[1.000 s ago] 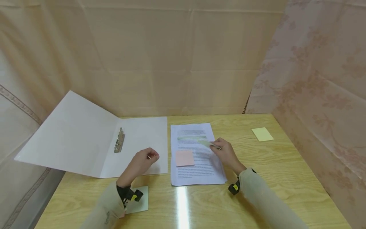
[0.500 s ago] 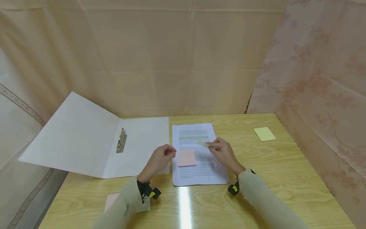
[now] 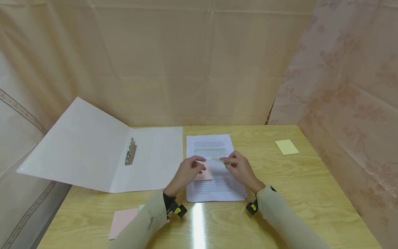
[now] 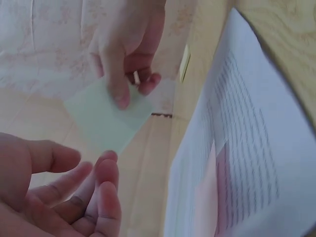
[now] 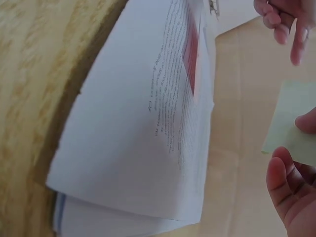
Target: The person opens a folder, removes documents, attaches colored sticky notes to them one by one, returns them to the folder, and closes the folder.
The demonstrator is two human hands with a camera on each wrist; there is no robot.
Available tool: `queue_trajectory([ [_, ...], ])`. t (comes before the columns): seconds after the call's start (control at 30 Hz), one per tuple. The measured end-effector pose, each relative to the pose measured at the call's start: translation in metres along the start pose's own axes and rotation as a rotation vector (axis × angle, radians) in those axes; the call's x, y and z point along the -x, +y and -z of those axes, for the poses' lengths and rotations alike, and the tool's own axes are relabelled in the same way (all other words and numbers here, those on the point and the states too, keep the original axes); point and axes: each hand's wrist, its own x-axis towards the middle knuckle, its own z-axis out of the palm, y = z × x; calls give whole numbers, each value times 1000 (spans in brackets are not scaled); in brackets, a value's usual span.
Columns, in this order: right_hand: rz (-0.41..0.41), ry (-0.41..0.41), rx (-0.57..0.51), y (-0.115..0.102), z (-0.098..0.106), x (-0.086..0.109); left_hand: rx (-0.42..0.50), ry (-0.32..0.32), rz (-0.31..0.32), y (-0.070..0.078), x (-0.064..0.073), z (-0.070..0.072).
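In the head view, the left hand (image 3: 187, 172) has moved from above the white clip binder (image 3: 158, 152) to over the pink sticky note (image 3: 204, 175) on the printed sheets (image 3: 214, 192), while the right hand (image 3: 243, 172) still pinches the pale green sticky note (image 3: 215, 158) above them. In the left wrist view, the left hand's fingers are loose, holding nothing. In the right wrist view, the green note is just apart from them.
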Motion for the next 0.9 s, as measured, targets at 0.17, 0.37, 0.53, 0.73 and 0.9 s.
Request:
queue_trajectory([
  [0.17, -8, -32, 23, -5, 1, 0, 80, 23, -24, 4, -2, -9],
  [0.37, 69, -82, 39, -5, 1, 2, 141, 68, 38, 5, -4, -16],
  [0.53, 118, -98, 24, -4, -1, 3, 149, 81, 59, 5, -2, -17],
  [0.73, 122, -118, -48, -2, -1, 5, 144, 108, 109, 4, -1, -16],
  [0.9, 101, -152, -115, 1, -1, 5, 161, 128, 101, 3, -1, -14],
])
